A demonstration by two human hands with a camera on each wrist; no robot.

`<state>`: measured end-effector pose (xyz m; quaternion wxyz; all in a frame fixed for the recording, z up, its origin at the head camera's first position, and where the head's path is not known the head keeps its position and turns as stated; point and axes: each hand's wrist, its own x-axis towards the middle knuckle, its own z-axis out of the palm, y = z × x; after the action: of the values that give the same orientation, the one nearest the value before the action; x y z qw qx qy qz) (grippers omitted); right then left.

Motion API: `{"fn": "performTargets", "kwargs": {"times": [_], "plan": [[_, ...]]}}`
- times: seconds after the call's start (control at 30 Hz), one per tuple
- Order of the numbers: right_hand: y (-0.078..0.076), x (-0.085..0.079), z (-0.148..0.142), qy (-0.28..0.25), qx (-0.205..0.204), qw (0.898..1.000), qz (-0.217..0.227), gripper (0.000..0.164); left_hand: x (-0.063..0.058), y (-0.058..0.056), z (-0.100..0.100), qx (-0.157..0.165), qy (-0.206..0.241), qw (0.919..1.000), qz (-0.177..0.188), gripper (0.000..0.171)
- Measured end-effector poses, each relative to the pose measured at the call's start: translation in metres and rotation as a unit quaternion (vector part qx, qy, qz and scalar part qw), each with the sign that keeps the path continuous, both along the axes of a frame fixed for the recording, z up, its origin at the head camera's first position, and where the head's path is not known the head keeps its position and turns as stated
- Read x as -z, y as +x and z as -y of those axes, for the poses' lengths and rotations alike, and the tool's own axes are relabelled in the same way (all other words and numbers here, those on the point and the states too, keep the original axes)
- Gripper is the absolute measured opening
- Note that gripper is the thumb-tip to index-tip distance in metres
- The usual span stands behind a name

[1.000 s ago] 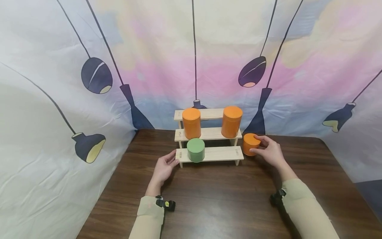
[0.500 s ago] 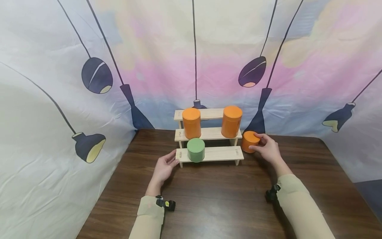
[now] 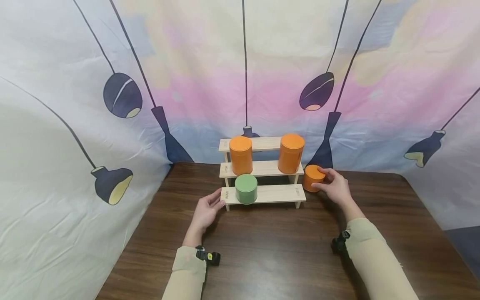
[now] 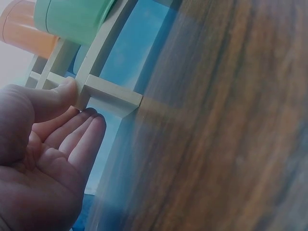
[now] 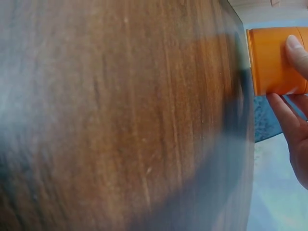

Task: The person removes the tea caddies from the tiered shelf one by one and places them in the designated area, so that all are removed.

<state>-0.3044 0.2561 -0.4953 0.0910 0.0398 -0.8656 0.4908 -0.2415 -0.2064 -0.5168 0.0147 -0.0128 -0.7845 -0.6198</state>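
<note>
Three canisters [image 3: 241,157] are coloured orange, a tin [image 3: 246,190] green, the rack [image 3: 275,193] beige; the bench [image 3: 262,250] is streaked brown, the backdrop [image 3: 210,83] printed with navy lamps [image 3: 122,95] on pastels.

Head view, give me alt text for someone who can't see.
A person's right hand holds a short orange cylindrical canister beside a three-tier pale wooden stand; the left hand holds the stand's left end. A green cylindrical canister stands on the bottom tier, two taller orange cylindrical canisters on the middle.
</note>
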Motion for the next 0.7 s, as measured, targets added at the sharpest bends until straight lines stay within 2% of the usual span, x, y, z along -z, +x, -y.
{"fn": "performTargets", "kwargs": {"times": [0.7], "plan": [[-0.0025, 0.0075, -0.0010, 0.000, 0.005, 1.000, 0.012, 0.072, -0.0001, 0.0007, 0.0003, -0.006, 0.002, 0.9999, 0.009, 0.051]]}}
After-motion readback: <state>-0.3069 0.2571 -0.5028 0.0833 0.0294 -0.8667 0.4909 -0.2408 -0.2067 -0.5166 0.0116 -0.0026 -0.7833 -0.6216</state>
